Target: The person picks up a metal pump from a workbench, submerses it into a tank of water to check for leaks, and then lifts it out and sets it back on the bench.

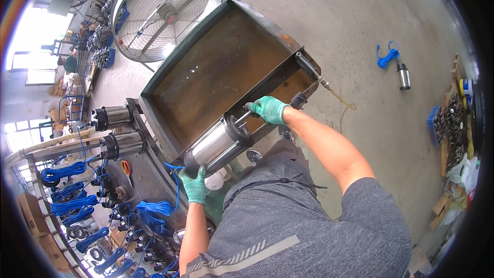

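At the brown-bottomed tank [211,72], the left hand [195,187] holds a steel pump [215,143] slanting near-left to far-right; the right hand [268,109] grips its rod [243,118].

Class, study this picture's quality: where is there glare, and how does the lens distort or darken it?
Head view: bright white window panes at left wash out; head view: the held silver metal cylinder with black ends carries bright reflected streaks; head view: straight edges bow near the rim, and the right-hand corners fall black.
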Tool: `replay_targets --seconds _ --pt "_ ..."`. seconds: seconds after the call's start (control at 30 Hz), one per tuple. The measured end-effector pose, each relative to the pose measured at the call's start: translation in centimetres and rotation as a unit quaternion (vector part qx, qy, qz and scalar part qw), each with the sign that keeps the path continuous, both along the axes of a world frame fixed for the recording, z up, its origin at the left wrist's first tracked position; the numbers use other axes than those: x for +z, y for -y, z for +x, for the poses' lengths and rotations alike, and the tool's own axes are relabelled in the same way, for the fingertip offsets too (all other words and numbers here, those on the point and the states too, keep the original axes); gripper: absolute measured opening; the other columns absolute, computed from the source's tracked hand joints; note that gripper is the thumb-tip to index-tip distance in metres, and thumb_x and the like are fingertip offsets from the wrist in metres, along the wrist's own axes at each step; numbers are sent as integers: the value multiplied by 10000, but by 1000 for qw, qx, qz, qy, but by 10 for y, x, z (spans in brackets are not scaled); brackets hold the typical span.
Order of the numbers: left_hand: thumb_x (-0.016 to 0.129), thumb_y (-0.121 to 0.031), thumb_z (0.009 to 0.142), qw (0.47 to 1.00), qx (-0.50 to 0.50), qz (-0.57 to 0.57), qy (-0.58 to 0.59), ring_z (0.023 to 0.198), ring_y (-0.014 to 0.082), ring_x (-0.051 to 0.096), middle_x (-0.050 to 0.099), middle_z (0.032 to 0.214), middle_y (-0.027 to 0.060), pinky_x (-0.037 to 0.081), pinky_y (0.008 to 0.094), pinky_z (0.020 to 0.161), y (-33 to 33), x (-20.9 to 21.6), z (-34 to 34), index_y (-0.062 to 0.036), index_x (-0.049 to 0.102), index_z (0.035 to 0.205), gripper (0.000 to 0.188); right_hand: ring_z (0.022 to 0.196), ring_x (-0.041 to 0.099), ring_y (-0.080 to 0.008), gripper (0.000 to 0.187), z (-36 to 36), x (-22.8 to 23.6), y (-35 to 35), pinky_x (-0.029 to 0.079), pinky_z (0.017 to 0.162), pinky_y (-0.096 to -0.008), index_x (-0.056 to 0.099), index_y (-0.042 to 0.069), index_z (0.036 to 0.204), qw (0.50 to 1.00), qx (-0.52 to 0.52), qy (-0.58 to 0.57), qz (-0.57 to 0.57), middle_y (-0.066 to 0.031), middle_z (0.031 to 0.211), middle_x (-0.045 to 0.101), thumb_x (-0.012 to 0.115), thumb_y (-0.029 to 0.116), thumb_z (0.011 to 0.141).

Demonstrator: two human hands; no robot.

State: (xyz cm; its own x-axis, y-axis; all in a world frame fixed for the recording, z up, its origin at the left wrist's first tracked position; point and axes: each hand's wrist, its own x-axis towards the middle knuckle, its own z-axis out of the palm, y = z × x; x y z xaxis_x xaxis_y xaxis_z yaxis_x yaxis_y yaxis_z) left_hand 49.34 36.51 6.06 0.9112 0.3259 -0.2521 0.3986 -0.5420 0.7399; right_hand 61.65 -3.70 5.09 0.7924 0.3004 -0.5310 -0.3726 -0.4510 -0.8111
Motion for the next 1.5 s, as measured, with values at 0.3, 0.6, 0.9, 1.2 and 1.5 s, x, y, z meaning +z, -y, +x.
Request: replay_targets --seconds 0.3,0.6,0.9,1.2,1.5 --pt "868 -226 823 999 -9 30 10 1121 250 538 552 1230 159 434 367 1012 2 0 -1 54 408 1347 751 1048 618 -469 561 -6 -7 -7 483 910 -490 649 8 1112 995 35 90 -35 -262 1054 682 420 515 1047" --pt "881 -211 807 999 11 32 10 1101 236 556 577 1215 152 450 358 992 15 9 0 35 403 1345 761 1056 605 -511 386 -12 -16 -22 476 911 -531 503 41 1256 994 -58 97 9 -320 1091 657 499 357 1035" --pt "877 -179 795 999 -11 28 41 1109 257 584 585 1243 170 460 378 1003 9 6 -10 34 410 1321 735 736 625 -223 393 7 14 -17 543 654 -374 631 24 1133 997 40 -40 58 -122 845 653 601 391 997" --pt "938 -302 717 999 16 8 41 1018 273 630 633 1142 177 505 388 929 1 -49 -6 4 401 1292 844 631 678 -184 584 20 16 -18 549 657 -396 733 -5 932 996 -7 -84 -23 -104 721 707 534 538 1019" --pt "945 -313 706 999 37 -7 28 1030 268 621 626 1145 180 502 374 951 20 -16 -5 31 389 1295 880 1239 569 -385 390 5 8 12 483 1052 -454 628 94 1309 863 278 412 -92 -163 1442 540 618 263 957"
